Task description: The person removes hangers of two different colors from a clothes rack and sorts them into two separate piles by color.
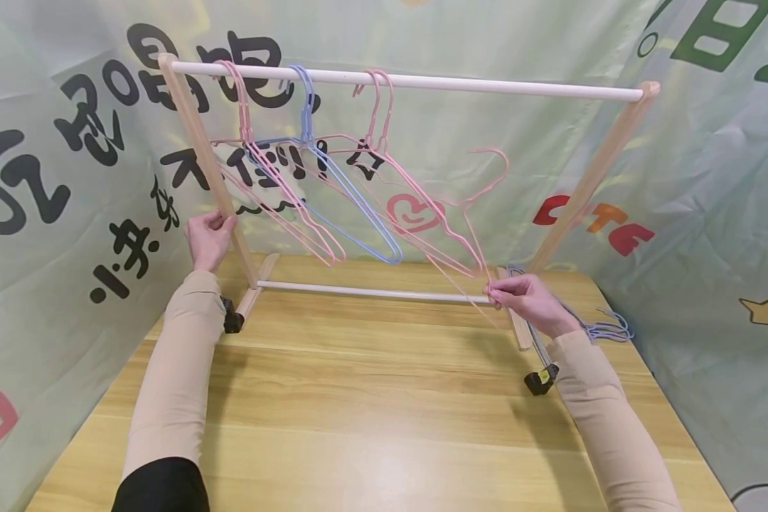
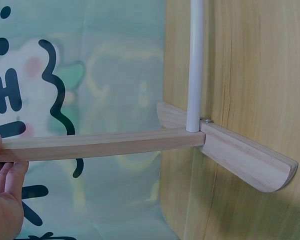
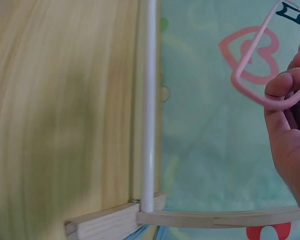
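A wooden clothes rack (image 1: 592,174) with white rods stands on the table. My left hand (image 1: 208,238) grips its left post (image 2: 99,143), thumb on one side and fingers on the other in the left wrist view. My right hand (image 1: 528,302) pinches a pink hanger (image 1: 505,167) at a lower corner, its hook upright below the top rod and apart from it. Pink hangers (image 1: 243,117) hang at the rod's left, blue hangers (image 1: 306,121) beside them, and two more pink hangers (image 1: 388,114) around the middle. The held hanger's corner (image 3: 247,95) shows in the right wrist view.
Several blue-grey hangers (image 1: 608,331) lie on the table (image 1: 358,398) beyond my right wrist, partly hidden by it. A black device is strapped at each wrist. Printed cloth (image 1: 710,213) encloses the table's back and sides.
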Motion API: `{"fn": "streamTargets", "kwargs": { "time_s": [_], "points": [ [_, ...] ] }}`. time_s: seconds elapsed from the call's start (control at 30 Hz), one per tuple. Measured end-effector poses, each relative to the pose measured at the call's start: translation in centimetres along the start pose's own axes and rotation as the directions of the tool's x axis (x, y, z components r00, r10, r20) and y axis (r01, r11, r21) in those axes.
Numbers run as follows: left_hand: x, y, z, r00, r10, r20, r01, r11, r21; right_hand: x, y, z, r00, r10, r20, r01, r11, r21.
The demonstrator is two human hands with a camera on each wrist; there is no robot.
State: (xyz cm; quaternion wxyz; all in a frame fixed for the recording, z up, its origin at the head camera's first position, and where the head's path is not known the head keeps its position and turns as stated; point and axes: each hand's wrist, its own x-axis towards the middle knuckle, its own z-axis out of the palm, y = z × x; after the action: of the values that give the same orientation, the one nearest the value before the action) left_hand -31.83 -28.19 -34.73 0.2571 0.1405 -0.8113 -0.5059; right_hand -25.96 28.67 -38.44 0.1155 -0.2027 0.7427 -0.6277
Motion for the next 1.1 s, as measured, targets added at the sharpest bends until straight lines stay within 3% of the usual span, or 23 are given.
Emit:
{"fn": "streamTargets", "kwargs": {
  "time_s": [0.27, 0.47, 0.63, 0.77, 1.1],
  "points": [
    [0.1, 0.0, 0.0, 1.0, -0.003, -0.002, 0.003, 1.0, 0.009, 0.0, 1.8, 0.6, 0.995, 0.051, 0.084, -0.042, 0.993, -0.111],
    [0.0, 0.0, -0.2, 1.0, 0.012, 0.007, -0.012, 1.0, 0.015, 0.3, 2.9, 1.5, 0.974, 0.105, 0.202, -0.08, 0.988, -0.13],
    [-0.2, 0.1, -0.2, 1.0, 0.029, -0.002, -0.029, 0.999, 0.031, 0.4, 3.6, 2.2, 0.937, 0.139, 0.319, -0.089, 0.982, -0.166],
    [-0.2, 0.2, -0.2, 1.0, 0.023, 0.002, -0.023, 0.999, 0.023, 0.5, 4.0, 2.9, 0.896, 0.172, 0.409, -0.102, 0.977, -0.188],
    [0.0, 0.1, -0.2, 1.0, 0.02, 0.005, -0.02, 0.999, 0.024, 0.9, 5.6, 4.9, 0.824, 0.172, 0.54, -0.108, 0.983, -0.147]
  ]
}}
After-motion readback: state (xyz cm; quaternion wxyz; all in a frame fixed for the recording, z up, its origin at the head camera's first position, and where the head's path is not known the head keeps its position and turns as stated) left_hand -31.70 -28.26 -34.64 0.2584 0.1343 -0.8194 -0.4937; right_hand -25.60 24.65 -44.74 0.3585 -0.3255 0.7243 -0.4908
